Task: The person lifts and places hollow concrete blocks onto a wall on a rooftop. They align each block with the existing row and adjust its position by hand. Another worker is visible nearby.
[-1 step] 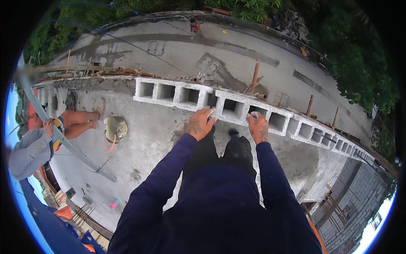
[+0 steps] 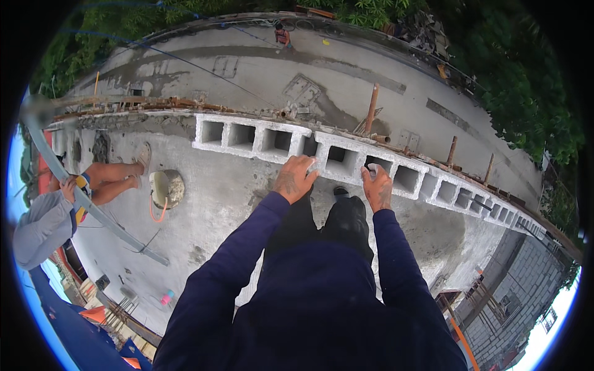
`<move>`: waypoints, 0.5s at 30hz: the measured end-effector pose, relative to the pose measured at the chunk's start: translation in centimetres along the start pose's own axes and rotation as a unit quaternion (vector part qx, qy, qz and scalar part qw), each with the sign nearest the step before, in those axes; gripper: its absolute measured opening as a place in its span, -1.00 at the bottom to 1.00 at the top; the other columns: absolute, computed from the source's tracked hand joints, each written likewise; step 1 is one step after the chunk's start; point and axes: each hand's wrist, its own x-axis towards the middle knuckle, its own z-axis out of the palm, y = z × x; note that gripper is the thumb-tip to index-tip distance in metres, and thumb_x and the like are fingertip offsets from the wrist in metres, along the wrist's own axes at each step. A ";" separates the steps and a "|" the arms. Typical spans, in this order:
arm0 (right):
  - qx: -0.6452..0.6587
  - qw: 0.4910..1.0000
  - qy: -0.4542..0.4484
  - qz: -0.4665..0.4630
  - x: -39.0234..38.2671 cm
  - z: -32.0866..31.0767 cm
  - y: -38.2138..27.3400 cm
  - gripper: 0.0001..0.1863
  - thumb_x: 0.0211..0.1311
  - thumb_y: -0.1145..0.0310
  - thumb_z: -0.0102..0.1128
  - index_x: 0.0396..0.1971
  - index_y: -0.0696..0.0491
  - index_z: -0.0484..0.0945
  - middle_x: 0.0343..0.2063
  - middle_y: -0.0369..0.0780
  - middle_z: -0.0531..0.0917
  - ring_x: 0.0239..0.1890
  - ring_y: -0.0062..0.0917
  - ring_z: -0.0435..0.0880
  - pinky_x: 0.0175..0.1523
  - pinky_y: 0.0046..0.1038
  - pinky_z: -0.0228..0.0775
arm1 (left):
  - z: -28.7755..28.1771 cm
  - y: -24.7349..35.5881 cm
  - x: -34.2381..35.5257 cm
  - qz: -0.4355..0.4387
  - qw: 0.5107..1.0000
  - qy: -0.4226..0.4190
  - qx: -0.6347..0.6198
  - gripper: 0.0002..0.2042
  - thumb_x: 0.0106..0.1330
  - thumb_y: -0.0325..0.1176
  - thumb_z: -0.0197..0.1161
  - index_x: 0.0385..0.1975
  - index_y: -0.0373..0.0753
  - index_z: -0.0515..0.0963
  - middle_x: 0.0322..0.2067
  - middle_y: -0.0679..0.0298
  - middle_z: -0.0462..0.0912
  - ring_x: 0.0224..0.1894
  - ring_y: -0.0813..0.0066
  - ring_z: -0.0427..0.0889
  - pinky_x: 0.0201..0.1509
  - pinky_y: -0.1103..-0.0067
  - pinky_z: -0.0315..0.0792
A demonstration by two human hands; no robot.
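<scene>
Hands [image 2: 296,179] [image 2: 378,187] on hollow concrete block [image 2: 359,162], near side.

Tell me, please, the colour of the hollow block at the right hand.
The hollow block is whitish grey, best seen in the head view.

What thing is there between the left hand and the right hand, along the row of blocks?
In the head view, part of a hollow concrete block lies between the left hand and the right hand, with a squarish opening.
</scene>
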 end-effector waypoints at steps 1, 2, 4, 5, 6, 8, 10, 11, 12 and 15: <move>-0.009 1.000 0.009 0.003 0.1 0.5 0.0 -0.63 0.07 0.21 0.24 -0.29 0.24 0.53 -0.32 0.01 0.61 -0.21 -0.16 0.58 -0.10 -0.28 0.40 | -0.4 -0.6 1.4 0.023 0.999 -0.025 0.008 -0.69 0.18 -0.28 0.16 -0.11 -0.26 0.49 -0.14 0.15 0.53 -0.02 0.19 0.43 0.12 0.38 0.28; -0.026 0.999 0.016 0.011 -0.1 1.0 0.0 -0.62 0.07 0.21 0.25 -0.27 0.24 0.52 -0.30 0.02 0.61 -0.19 -0.15 0.57 -0.08 -0.28 0.39 | -0.5 -1.0 2.4 0.048 0.998 -0.046 0.016 -0.69 0.17 -0.28 0.15 -0.11 -0.26 0.49 -0.13 0.17 0.52 0.00 0.19 0.40 0.14 0.37 0.25; -0.040 0.998 0.003 0.039 -0.2 1.8 -0.2 -0.54 0.06 0.19 0.26 -0.19 0.28 0.49 -0.22 0.06 0.58 -0.11 -0.11 0.53 -0.02 -0.25 0.36 | -0.5 -1.5 4.2 0.072 0.995 -0.065 0.030 -0.70 0.16 -0.28 0.15 -0.12 -0.25 0.49 -0.14 0.19 0.51 -0.01 0.22 0.38 0.12 0.36 0.25; -0.064 0.997 0.009 0.044 -0.1 2.1 -0.3 -0.53 0.06 0.19 0.26 -0.18 0.29 0.49 -0.21 0.07 0.57 -0.11 -0.10 0.53 -0.01 -0.25 0.36 | -0.4 -1.6 5.1 0.091 0.993 -0.056 0.039 -0.70 0.16 -0.29 0.15 -0.13 -0.25 0.49 -0.14 0.20 0.51 -0.01 0.23 0.38 0.12 0.35 0.25; -0.085 0.995 0.013 0.047 -0.1 2.4 -0.5 -0.52 0.05 0.19 0.26 -0.18 0.30 0.48 -0.20 0.08 0.57 -0.11 -0.10 0.53 0.00 -0.25 0.36 | -0.1 -1.6 5.9 0.102 0.992 -0.063 0.038 -0.69 0.15 -0.29 0.16 -0.13 -0.26 0.48 -0.12 0.22 0.47 0.01 0.24 0.34 0.11 0.33 0.23; -0.088 0.995 0.007 0.048 0.2 2.9 -0.9 -0.48 0.05 0.19 0.27 -0.15 0.35 0.46 -0.19 0.12 0.56 -0.08 -0.07 0.52 0.04 -0.23 0.34 | 0.6 -1.3 6.9 0.121 0.990 -0.058 0.046 -0.70 0.16 -0.29 0.16 -0.13 -0.27 0.48 -0.10 0.21 0.44 0.04 0.24 0.32 0.16 0.32 0.19; -0.067 0.996 0.009 0.052 1.0 3.4 -0.7 -0.44 0.05 0.17 0.28 -0.13 0.36 0.44 -0.17 0.14 0.55 -0.05 -0.04 0.50 0.06 -0.23 0.33 | 1.5 -0.9 8.1 0.129 0.985 -0.081 0.080 -0.69 0.16 -0.29 0.17 -0.11 -0.26 0.48 -0.08 0.22 0.43 0.07 0.24 0.31 0.21 0.27 0.13; -0.062 0.997 0.021 0.044 0.9 3.6 -0.5 -0.42 0.05 0.16 0.29 -0.13 0.37 0.44 -0.16 0.15 0.54 -0.04 -0.03 0.50 0.07 -0.23 0.32 | 1.9 -0.8 8.7 0.120 0.982 -0.100 0.106 -0.67 0.15 -0.28 0.18 -0.10 -0.25 0.48 -0.07 0.22 0.42 0.08 0.23 0.30 0.24 0.24 0.10; -0.075 0.995 0.007 0.065 0.9 3.8 -0.4 -0.39 0.04 0.14 0.29 -0.12 0.39 0.43 -0.15 0.16 0.53 -0.03 -0.02 0.49 0.08 -0.23 0.32 | 2.2 -0.6 9.1 0.117 0.982 -0.085 0.123 -0.66 0.15 -0.28 0.18 -0.08 -0.25 0.47 -0.06 0.22 0.42 0.09 0.24 0.29 0.24 0.22 0.09; -0.112 0.989 -0.009 0.094 1.8 4.6 0.1 -0.29 0.02 0.07 0.30 -0.09 0.46 0.38 -0.13 0.25 0.49 -0.03 0.03 0.50 0.08 -0.22 0.32 | 2.0 -0.7 9.6 0.103 0.988 -0.061 0.093 -0.65 0.16 -0.28 0.17 -0.06 -0.24 0.45 -0.05 0.21 0.41 0.10 0.22 0.29 0.24 0.22 0.09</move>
